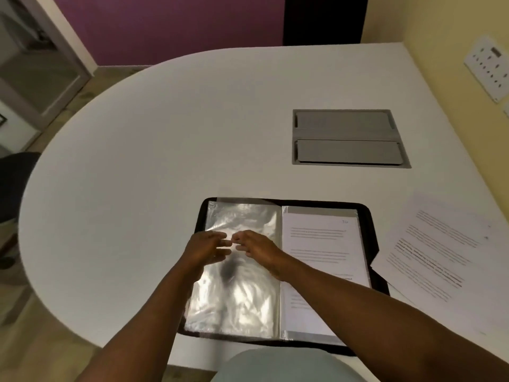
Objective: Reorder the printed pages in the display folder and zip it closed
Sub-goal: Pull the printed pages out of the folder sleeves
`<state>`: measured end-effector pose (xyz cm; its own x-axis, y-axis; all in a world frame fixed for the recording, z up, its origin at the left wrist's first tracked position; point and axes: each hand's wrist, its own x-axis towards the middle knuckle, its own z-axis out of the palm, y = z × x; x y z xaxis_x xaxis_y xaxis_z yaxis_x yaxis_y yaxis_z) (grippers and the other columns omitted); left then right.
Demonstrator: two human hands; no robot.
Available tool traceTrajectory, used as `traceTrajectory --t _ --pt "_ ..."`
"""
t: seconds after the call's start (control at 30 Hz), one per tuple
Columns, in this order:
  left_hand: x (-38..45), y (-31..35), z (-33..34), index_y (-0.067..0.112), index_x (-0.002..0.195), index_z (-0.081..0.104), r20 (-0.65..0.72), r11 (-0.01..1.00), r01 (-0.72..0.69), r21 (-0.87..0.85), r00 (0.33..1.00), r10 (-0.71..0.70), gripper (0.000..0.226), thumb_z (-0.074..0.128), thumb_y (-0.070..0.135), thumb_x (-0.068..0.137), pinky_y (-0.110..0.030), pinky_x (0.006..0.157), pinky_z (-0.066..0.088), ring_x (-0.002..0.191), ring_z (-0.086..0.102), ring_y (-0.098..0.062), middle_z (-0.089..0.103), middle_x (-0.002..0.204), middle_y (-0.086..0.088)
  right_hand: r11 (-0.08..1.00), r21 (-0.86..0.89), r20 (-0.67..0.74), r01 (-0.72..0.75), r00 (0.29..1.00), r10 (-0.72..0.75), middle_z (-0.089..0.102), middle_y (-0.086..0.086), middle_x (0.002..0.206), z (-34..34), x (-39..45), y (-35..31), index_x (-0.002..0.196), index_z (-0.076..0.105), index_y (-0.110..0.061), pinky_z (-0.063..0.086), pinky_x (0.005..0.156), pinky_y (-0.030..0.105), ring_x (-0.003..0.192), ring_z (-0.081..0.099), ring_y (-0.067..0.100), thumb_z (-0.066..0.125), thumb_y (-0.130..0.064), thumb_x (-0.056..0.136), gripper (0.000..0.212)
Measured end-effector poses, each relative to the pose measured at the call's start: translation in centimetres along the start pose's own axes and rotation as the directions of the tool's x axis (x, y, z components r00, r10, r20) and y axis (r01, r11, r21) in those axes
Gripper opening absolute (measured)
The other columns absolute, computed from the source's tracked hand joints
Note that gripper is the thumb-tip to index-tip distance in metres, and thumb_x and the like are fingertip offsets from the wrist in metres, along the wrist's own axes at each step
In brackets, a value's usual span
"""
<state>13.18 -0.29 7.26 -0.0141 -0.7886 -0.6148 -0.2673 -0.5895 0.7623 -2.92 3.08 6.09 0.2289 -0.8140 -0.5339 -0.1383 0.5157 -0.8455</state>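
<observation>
A black zip display folder lies open on the white table in front of me. Its left side shows empty clear plastic sleeves. The right side holds a printed page inside a sleeve. My left hand and my right hand hover close together over the upper part of the left sleeves, fingers loosely spread and fingertips almost meeting. Both hands are blurred, and I cannot tell whether they pinch the sleeve. Loose printed pages lie on the table just right of the folder.
The white table has a rounded left end. A grey cable hatch is set into it behind the folder. A yellow wall with a socket plate runs along the right. A dark chair stands at the left.
</observation>
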Motion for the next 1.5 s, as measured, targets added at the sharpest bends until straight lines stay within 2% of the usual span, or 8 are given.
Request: traceTrajectory --t 0.1,0.4,0.57,0.7,0.9,1.17,1.33,1.5 --pt "1.7 -1.2 -1.6 0.006 0.104 0.065 -0.070 0.996 0.009 0.093 0.998 -0.003 0.015 0.053 0.011 0.096 -0.035 0.077 0.056 0.082 0.072 -0.026 0.074 0.092 -0.011 0.855 -0.512 -0.049 0.080 0.991 -0.122 0.059 0.001 0.133 -0.2 -0.2 2.5 0.131 0.054 -0.020 0.041 0.098 0.027 0.120 0.055 0.019 0.042 -0.044 0.100 0.041" --pt "5.6 -5.2 -1.7 0.010 0.111 0.060 -0.353 0.777 0.110 0.620 0.923 0.150 0.026 0.055 0.014 0.086 -0.039 0.085 0.050 0.101 0.060 -0.035 0.063 0.108 -0.013 0.363 -0.931 -0.115 -0.042 0.977 -0.181 0.003 0.001 0.163 -6.8 -3.0 10.5 0.155 0.016 -0.023 0.009 0.120 0.034 0.150 0.005 0.018 0.036 -0.048 0.100 0.063" --pt "5.8 -4.9 4.0 0.007 0.125 0.058 -0.020 0.407 -0.294 0.865 0.789 0.614 0.047 0.065 0.014 0.079 -0.043 0.092 0.047 0.109 0.056 -0.036 0.057 0.124 -0.017 0.420 -0.894 -0.245 -0.157 0.956 -0.164 -0.003 0.000 0.163 -8.9 -4.2 12.8 0.155 0.010 -0.021 0.004 0.121 0.036 0.150 -0.001 0.018 0.035 -0.050 0.100 0.067" --pt "6.0 -3.9 10.3 0.011 0.119 0.063 0.366 0.171 -0.572 0.802 0.697 0.617 0.039 0.058 0.025 0.084 -0.041 0.096 0.046 0.117 0.056 -0.031 0.059 0.128 -0.013 0.515 -0.829 -0.359 -0.216 0.913 -0.194 0.015 0.003 0.162 -10.6 -4.4 13.4 0.153 0.023 -0.018 0.008 0.120 0.035 0.149 0.011 0.018 0.042 -0.044 0.100 0.062" --pt "7.7 -0.9 16.2 0.009 0.140 0.046 0.501 0.198 -0.641 0.742 0.725 0.473 0.051 0.052 0.023 0.091 -0.039 0.113 0.028 0.138 0.037 -0.027 0.038 0.151 -0.012 0.526 -0.799 -0.481 -0.291 0.835 -0.268 0.037 0.010 0.153 -14.1 -3.7 13.3 0.145 0.041 -0.010 0.022 0.116 0.037 0.143 0.032 0.024 0.056 -0.032 0.095 0.056" --pt "11.3 0.0 19.0 0.008 0.148 0.030 0.529 0.098 -0.625 0.774 0.725 0.442 0.054 0.045 0.026 0.099 -0.037 0.118 0.020 0.142 0.031 -0.028 0.028 0.156 -0.014 0.561 -0.755 -0.533 -0.340 0.817 -0.221 0.014 0.006 0.162 -19.2 -1.0 12.2 0.154 0.014 -0.017 0.007 0.119 0.036 0.149 0.010 0.021 0.049 -0.041 0.097 0.072" --pt "11.8 -0.1 18.3 0.001 0.130 0.055 0.499 0.045 -0.643 0.765 0.635 0.589 0.044 0.064 0.011 0.087 -0.043 0.105 0.042 0.113 0.062 -0.030 0.064 0.122 -0.018 0.490 -0.799 -0.498 -0.347 0.840 -0.217 0.006 0.006 0.163 -20.5 0.5 11.1 0.155 0.004 -0.017 -0.004 0.120 0.036 0.150 0.000 0.022 0.039 -0.051 0.098 0.075" --pt "12.4 0.5 19.4 0.004 0.118 0.064 0.517 -0.014 -0.639 0.769 0.609 0.602 0.048 0.076 0.005 0.072 -0.044 0.088 0.053 0.083 0.067 -0.030 0.071 0.090 -0.012 0.360 -0.878 -0.453 -0.315 0.788 -0.417 0.059 0.012 0.130 -21.4 1.2 12.3 0.140 0.046 -0.007 0.024 0.116 0.044 0.127 0.051 0.029 0.067 -0.041 0.086 0.067"
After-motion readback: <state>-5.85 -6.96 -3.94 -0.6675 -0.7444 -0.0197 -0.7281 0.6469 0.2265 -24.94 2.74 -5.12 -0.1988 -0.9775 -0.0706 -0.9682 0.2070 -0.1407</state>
